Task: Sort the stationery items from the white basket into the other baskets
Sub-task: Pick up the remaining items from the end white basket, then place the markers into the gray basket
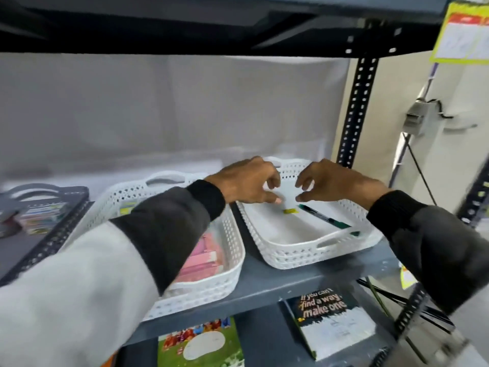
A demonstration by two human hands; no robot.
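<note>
My left hand (247, 181) and right hand (334, 181) hover side by side over the far end of the white basket (299, 256), fingers curled loosely with a gap between thumb and fingertips; neither grips anything I can make out. Below them, on the basket floor, lie a small yellow item (289, 211) and a green pen (328, 219) slanting toward the near right corner. This basket sits at the right end of the grey shelf (267, 283). Just left of it stands a second white basket (225, 282) holding pink pads (199, 260). At the shelf's left end is a grey basket (39, 192).
</note>
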